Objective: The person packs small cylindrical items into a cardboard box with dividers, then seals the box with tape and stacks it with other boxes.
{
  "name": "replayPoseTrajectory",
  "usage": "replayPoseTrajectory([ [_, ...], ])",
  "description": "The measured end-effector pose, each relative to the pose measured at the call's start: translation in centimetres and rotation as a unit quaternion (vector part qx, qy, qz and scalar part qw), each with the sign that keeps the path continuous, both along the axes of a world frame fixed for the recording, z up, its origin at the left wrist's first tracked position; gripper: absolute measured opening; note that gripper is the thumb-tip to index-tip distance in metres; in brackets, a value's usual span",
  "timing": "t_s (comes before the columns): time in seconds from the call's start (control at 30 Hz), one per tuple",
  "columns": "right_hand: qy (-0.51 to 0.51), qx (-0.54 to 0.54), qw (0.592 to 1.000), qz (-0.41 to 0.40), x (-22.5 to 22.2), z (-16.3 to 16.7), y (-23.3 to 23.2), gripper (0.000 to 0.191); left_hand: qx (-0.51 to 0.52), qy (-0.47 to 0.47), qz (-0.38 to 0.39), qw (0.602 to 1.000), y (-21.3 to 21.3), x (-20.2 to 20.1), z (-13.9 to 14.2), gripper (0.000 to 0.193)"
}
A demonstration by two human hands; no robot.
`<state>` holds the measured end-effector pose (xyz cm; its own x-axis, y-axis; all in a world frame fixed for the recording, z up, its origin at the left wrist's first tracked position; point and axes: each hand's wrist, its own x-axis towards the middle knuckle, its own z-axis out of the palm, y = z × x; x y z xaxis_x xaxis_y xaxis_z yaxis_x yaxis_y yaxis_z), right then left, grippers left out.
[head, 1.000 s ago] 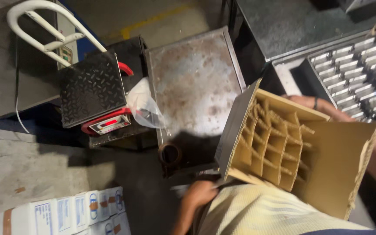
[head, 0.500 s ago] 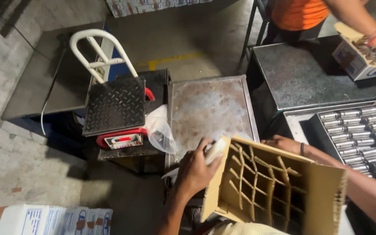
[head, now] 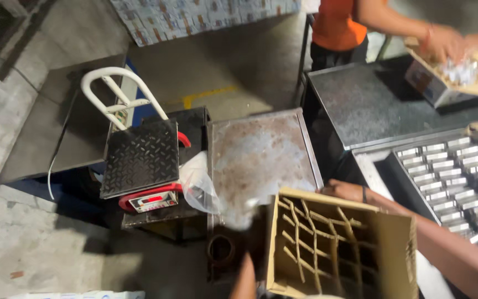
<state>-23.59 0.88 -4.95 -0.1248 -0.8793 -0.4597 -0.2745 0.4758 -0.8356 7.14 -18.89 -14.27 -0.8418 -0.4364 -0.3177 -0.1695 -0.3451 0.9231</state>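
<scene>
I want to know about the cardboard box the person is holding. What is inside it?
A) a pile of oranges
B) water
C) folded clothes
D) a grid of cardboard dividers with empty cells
D: the cardboard box, with the right hand at its top edge, shows crossing cardboard dividers forming cells that look empty.

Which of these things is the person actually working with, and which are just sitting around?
In use:
divided cardboard box
right hand on its far edge
left hand near its left side

Lying about:
platform scale
plastic bag
metal table
tray of small metal parts
</scene>
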Motion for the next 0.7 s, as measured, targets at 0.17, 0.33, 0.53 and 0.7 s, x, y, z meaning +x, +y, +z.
replayPoseTrajectory([
  [0.17,-0.088,-0.066,0.994,-0.013,1.0,-0.4,-1.3,0.039,0.067,0.135,-0.034,0.988,1.5,-4.2,1.8,0.043],
  [0.33,-0.079,-0.171,0.973,-0.135,1.3,1.5,-1.8,0.028,0.086,0.209,-0.108,0.968,-0.3,-6.5,7.2,0.039],
  [0.53,-0.322,-0.316,0.792,-0.411,7.3,7.4,10.8,0.053,0.07,0.142,0.088,0.983,-0.1,0.3,5.0,0.034],
  [0.7,0.048,0.005,0.942,-0.333,10.1,-0.3,19.8,0.038,0.051,0.138,0.115,0.982,-0.2,1.8,2.9,0.03],
])
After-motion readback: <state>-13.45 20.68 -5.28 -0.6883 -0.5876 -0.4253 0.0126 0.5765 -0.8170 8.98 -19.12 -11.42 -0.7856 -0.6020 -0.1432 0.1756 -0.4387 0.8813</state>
